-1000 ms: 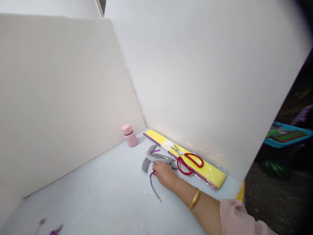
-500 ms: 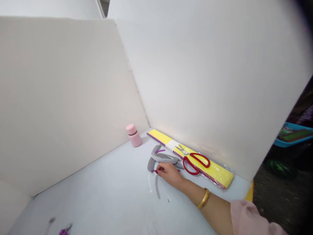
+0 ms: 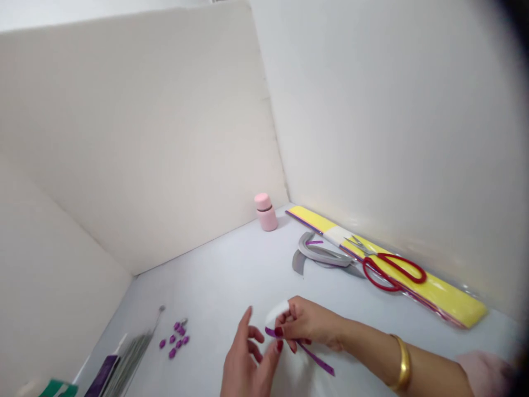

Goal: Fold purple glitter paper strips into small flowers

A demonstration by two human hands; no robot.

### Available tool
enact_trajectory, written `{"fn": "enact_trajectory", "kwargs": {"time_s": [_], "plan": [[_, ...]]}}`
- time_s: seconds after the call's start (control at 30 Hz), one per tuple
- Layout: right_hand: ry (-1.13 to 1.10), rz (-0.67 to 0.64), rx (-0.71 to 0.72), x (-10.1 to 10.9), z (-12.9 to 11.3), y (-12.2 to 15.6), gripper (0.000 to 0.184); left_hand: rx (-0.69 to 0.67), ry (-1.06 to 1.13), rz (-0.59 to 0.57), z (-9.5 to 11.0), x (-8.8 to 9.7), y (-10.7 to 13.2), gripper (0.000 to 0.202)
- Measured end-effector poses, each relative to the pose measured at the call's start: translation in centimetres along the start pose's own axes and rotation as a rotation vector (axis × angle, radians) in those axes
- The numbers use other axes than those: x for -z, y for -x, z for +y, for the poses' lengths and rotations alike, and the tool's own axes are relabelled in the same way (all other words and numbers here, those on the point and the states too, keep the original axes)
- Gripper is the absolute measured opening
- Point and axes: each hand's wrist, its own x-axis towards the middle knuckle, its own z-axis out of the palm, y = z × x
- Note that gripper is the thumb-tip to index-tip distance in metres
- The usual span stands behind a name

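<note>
My right hand (image 3: pixel 308 322) pinches a narrow purple strip (image 3: pixel 317 361) between thumb and fingers. One short end pokes out toward my left hand, and the longer part hangs down to the right. My left hand (image 3: pixel 252 355) is close by, fingers apart and curved, its thumb tip near the strip; whether it touches cannot be made out. A pale, curved white shape (image 3: pixel 276 313) shows behind the right fingertips, blurred. Beyond the hands lie curled grey strips (image 3: pixel 320 255) with a small purple piece (image 3: pixel 314 242) among them.
Red-handled scissors (image 3: pixel 390 270) rest on a long yellow pack (image 3: pixel 446 292) along the right wall. A pink bottle (image 3: pixel 265 212) stands near the back corner. Several purple bead-like pieces (image 3: pixel 179 343) lie left, beside a bundle of thin grey stems (image 3: pixel 130 361) and a dark purple packet (image 3: pixel 102 376).
My right hand has come away from the grey strips toward the front, carrying the purple strip. My left hand has come into view. The view has swung left, showing the purple pieces and stems.
</note>
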Motion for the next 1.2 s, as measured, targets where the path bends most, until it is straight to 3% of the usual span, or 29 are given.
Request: {"fn": "enact_trajectory", "kwargs": {"time_s": [0.03,0.17,0.27,0.33,0.37,0.4,0.43,0.47,0.5,0.57,0.67,0.8,0.9,0.97,1.0,1.07,1.2], "plan": [[-0.005,-0.025,-0.007,-0.5,0.1,0.0,0.006,0.034,0.078,0.013,0.6,0.1,-0.8,0.030],[0.003,-0.106,-0.073,-0.8,0.7,0.0,0.008,0.090,0.126,0.106,0.6,2.4,-2.9,0.044],[0.018,-0.087,-0.089,-0.4,0.9,-0.5,0.009,0.094,0.082,0.189,-0.7,5.5,-2.6,0.041],[0.031,-0.054,-0.080,-0.6,0.8,-1.0,0.010,0.061,0.019,0.320,-1.6,6.8,-1.9,0.041],[0.040,-0.044,-0.075,-0.8,0.6,-1.3,0.010,-0.009,-0.053,0.426,-1.9,7.0,-1.4,0.040],[0.051,-0.040,-0.071,-1.2,0.5,-1.6,0.010,-0.264,-0.249,0.549,-2.1,6.7,-1.0,0.036],[0.066,-0.041,-0.066,-1.6,0.3,-1.9,0.011,-0.538,-0.401,0.535,-2.4,6.2,-0.6,0.034],[0.084,-0.044,-0.060,-2.0,0.1,-2.2,0.011,-0.770,-0.525,0.484,-2.6,5.5,-0.2,0.034],[0.106,-0.046,-0.053,-2.4,0.0,-2.5,0.012,-0.873,-0.625,0.399,-2.8,4.6,0.0,0.034],[0.166,-0.047,-0.034,-2.9,-0.2,-2.9,0.015,-0.939,-0.793,0.220,-3.3,3.1,0.2,0.031],[0.307,-0.008,0.005,-3.1,-0.3,-3.2,0.019,-0.875,-0.817,0.247,-3.9,2.3,0.0,0.029],[0.586,0.163,0.153,-2.7,-0.9,-2.6,0.025,-0.787,-0.869,0.314,-4.2,3.0,-0.6,0.027],[0.830,0.236,0.295,-2.9,-1.4,-2.1,0.024,-0.730,-0.914,0.359,-4.4,3.3,-0.8,0.026],[0.975,0.245,0.346,-3.2,-1.2,-2.1,0.007,-0.710,-0.937,0.386,-4.7,3.3,-1.1,0.025],[1.035,0.249,0.360,-3.3,-1.0,-2.2,0.013,-0.709,-0.946,0.391,-4.8,3.3,-1.2,0.026],[1.124,0.261,0.378,-3.4,-0.3,-2.7,0.025,-0.710,-0.958,0.396,-4.9,3.3,-1.5,0.029],[1.164,0.307,0.399,-3.0,1.1,-3.9,0.018,-0.674,-0.970,0.418,-4.4,3.2,-2.0,0.029]]}}
